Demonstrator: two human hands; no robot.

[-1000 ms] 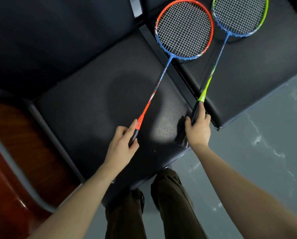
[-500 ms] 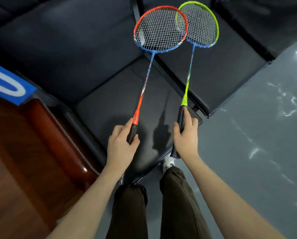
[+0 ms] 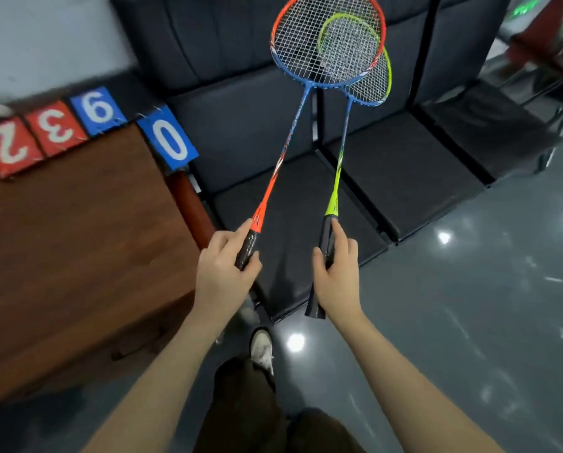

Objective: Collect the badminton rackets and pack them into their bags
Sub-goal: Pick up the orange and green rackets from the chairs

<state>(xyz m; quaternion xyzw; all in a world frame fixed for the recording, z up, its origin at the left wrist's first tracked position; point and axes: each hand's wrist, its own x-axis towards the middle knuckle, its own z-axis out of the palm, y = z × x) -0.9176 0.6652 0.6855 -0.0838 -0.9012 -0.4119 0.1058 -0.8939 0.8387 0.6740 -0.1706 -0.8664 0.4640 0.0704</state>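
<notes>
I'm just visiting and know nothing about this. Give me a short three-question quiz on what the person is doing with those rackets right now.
1. True or false: the left hand grips the orange racket by its handle.
2. Which racket does the right hand hold? A) the orange one B) the green racket C) none
3. Fill in: in the head view the two racket heads ____ above the black seats.

Key: 1 true; 2 B; 3 overlap. No racket bag shows in this view, so packing has not started.
</notes>
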